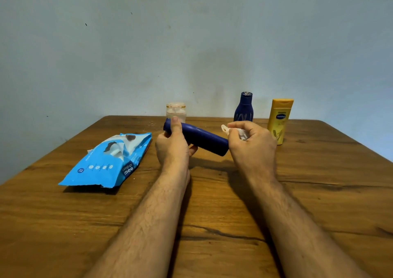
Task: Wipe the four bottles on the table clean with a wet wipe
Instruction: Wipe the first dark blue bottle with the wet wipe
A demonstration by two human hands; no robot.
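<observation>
My left hand (172,148) grips a dark blue bottle (202,138), held on its side above the table with its thumb on top near the left end. Against the bottle's right end my right hand (251,145) holds a crumpled white wet wipe (235,131). Behind them stand a pale cream jar-like bottle (176,111), a second dark blue bottle (244,108) and a yellow lotion bottle (278,121), all upright near the far edge.
A blue wet-wipe pack (106,165) lies open on the wooden table (212,214) to the left of my hands. A plain wall rises right behind the table's far edge. The table's corners slope away at left and right.
</observation>
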